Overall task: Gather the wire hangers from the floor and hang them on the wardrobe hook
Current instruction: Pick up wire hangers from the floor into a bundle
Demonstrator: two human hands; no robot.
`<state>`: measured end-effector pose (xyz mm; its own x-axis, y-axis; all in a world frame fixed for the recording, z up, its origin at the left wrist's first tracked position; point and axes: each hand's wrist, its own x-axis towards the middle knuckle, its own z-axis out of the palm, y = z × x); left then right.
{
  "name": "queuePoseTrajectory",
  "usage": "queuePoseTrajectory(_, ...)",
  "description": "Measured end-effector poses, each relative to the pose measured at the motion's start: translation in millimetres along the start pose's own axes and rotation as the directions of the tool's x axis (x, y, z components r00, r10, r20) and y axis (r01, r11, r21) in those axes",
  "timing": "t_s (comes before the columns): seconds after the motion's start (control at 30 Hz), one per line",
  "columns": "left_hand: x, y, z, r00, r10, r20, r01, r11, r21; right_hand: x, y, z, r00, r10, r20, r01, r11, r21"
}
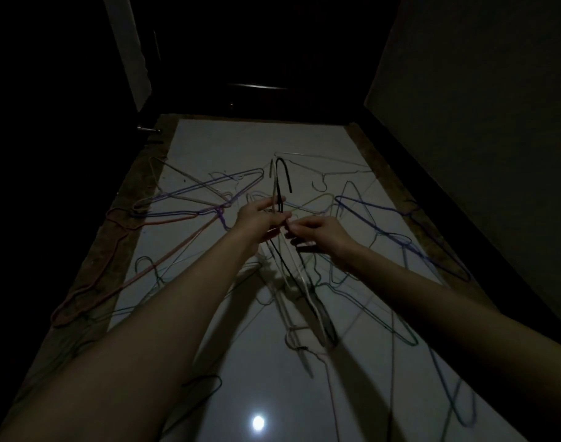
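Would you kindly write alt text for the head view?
Both hands, left hand and right hand, hold a small bundle of black and white wire hangers upright above many coloured wire hangers scattered across a dim, glossy white tiled floor.

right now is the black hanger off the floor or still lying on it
Off the floor. The left hand grips the black hanger by its neck, hook pointing up, with the right hand pinching beside it.
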<state>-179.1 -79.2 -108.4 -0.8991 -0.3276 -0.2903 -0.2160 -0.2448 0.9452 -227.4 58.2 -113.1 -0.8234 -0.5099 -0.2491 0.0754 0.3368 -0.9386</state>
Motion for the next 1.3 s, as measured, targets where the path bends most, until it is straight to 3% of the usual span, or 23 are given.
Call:
queuePoseTrajectory(0.17,2.0,-10.2,-4.3,0.998,-0.053,-0.029,0.053,0.999,-0.001,-10.7,63.9,-29.7,0.993,0.121,-0.011,-0.120,0.969,-0.214)
queuePoseTrajectory(0.33,6.5,-15.1,-14.4,0.997,-0.066,-0.038,0.068,0.997,0.046,-32.6,126.8,-52.7,0.965,0.225,0.136,-0.092,0.775,-0.626)
queuePoseTrajectory(0.47,9.7,-18.7,-16.1,0.997,-0.069,-0.025,0.070,0.995,0.070,-42.4,157.8,-58.4,0.932,0.276,0.235,-0.012,0.671,-0.742)
queuePoseTrajectory(0.63,12.7,-25.5,-13.1,0.996,-0.083,-0.030,0.084,0.996,0.030,-41.4,173.7,-52.2,0.950,0.243,0.194,0.032,0.546,-0.837)
queuePoseTrajectory(0.77,14.2,-32.0,-13.5,0.995,-0.094,-0.036,0.095,0.995,0.026,-33.3,185.2,-45.4,0.951,0.254,0.178,0.078,0.360,-0.930)
queuePoseTrajectory(0.87,12.8,-34.2,-16.1,0.995,-0.088,-0.051,0.091,0.995,0.049,-32.2,183.3,-41.2,0.967,0.199,0.160,0.092,0.311,-0.946)
queuePoseTrajectory(0.97,11.9,-35.6,-19.1,0.995,-0.080,-0.067,0.085,0.993,0.078,-35.5,171.9,-42.7,0.962,0.214,0.171,0.089,0.349,-0.933)
queuePoseTrajectory(1.17,13.3,-28.7,-26.9,0.992,-0.051,-0.112,0.063,0.992,0.106,-29.0,141.3,-56.3,0.981,0.155,0.120,-0.033,0.734,-0.678)
queuePoseTrajectory(1.3,11.7,-19.5,-27.9,0.989,0.004,-0.150,0.017,0.990,0.143,-23.1,121.8,-58.7,0.995,0.033,0.094,0.035,0.766,-0.641)
